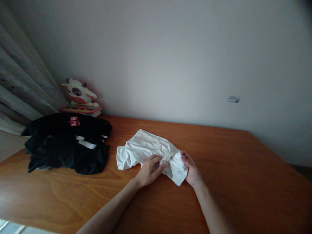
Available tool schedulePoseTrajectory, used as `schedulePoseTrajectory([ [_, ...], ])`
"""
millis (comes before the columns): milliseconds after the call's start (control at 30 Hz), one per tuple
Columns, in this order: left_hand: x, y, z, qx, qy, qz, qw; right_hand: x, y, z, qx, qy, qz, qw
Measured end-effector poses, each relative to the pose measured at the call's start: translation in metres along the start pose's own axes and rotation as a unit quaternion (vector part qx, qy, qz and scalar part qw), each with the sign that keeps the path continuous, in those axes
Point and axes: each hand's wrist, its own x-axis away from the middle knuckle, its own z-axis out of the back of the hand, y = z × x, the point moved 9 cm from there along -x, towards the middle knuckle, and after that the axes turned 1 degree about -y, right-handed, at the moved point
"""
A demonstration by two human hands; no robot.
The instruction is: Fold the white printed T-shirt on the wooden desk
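A crumpled white T-shirt (143,148) lies on the wooden table in front of me, one sleeve-like end spread toward the left. Its right part is bunched and twisted. My left hand (151,170) rests at the near side of the bunched part, fingers curled and thumb pressing on a fold of the fabric. Round the right end of the shirt, my right hand (191,169) is closed, with the thumb on top and some fingers hidden behind the cloth.
A pile of dark clothes (65,146) with a red label sits on the table (234,182) at left. Behind it stands a cow-shaped toy (79,94) with a keyboard base. A curtain (21,71) hangs at far left, and a pale wall (158,61) backs the table.
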Motion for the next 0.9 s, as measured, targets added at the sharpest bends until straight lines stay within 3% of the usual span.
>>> schedulePoseTrajectory([
  [67, -0.004, -0.012, 0.006, 0.183, 0.008, 0.053, 0.982, -0.003, -0.005, 0.015, -0.001, 0.042, 0.023, 0.999],
  [100, -0.006, -0.021, 0.012, 0.290, 0.025, 0.084, 0.953, -0.005, -0.009, 0.024, -0.003, 0.065, 0.036, 0.997],
  [200, -0.010, -0.049, 0.051, 0.556, 0.148, 0.117, 0.809, -0.007, -0.026, 0.051, -0.013, 0.130, 0.084, 0.988],
  [300, 0.000, -0.087, 0.116, 0.639, 0.317, 0.081, 0.697, -0.005, -0.047, 0.077, -0.008, 0.173, 0.135, 0.975],
  [400, 0.026, -0.128, 0.169, 0.602, 0.460, 0.088, 0.647, 0.003, -0.069, 0.105, 0.000, 0.234, 0.202, 0.951],
  [467, 0.038, -0.143, 0.189, 0.554, 0.506, 0.092, 0.654, 0.009, -0.079, 0.122, 0.022, 0.277, 0.242, 0.929],
  [533, 0.036, -0.143, 0.193, 0.510, 0.496, 0.086, 0.698, 0.013, -0.087, 0.131, 0.090, 0.320, 0.269, 0.904],
  [600, 0.025, -0.131, 0.184, 0.426, 0.446, 0.092, 0.782, 0.016, -0.095, 0.128, 0.227, 0.351, 0.291, 0.861],
  [633, 0.020, -0.121, 0.175, 0.351, 0.412, 0.099, 0.835, 0.018, -0.100, 0.119, 0.316, 0.352, 0.307, 0.826],
  [700, 0.007, -0.095, 0.152, 0.135, 0.320, 0.100, 0.932, 0.019, -0.102, 0.088, 0.500, 0.311, 0.346, 0.731],
  [733, 0.002, -0.082, 0.137, 0.015, 0.263, 0.089, 0.961, 0.018, -0.097, 0.070, 0.575, 0.273, 0.362, 0.682],
  [800, -0.003, -0.063, 0.104, -0.177, 0.152, 0.052, 0.971, 0.014, -0.080, 0.041, 0.675, 0.183, 0.373, 0.610],
  [900, -0.003, -0.055, 0.076, -0.292, 0.048, 0.016, 0.955, 0.006, -0.048, 0.021, 0.748, 0.076, 0.329, 0.572],
])
